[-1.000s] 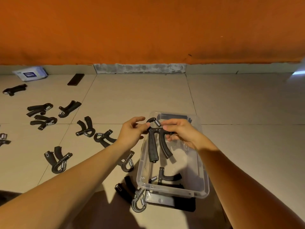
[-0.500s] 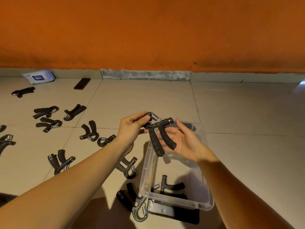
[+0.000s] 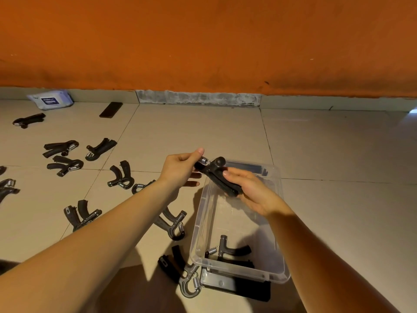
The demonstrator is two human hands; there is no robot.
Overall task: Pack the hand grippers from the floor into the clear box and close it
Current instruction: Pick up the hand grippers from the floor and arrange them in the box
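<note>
Hand gripper [image 3: 216,177] hangs over the far end of the clear box [image 3: 203,224], held at both ends. The left hand [image 3: 180,168] pinches its spring end, and the right hand [image 3: 252,193] curls round the two closed handles. Its long axis runs diagonally, far-left to near-right, while the box runs near to far. A packed gripper [image 3: 232,250] lies at the near end, so the free far half below looks the likely spot; the right hand is nearer it. Loose grippers [image 3: 121,177] lie left on the floor [image 3: 203,132].
</note>
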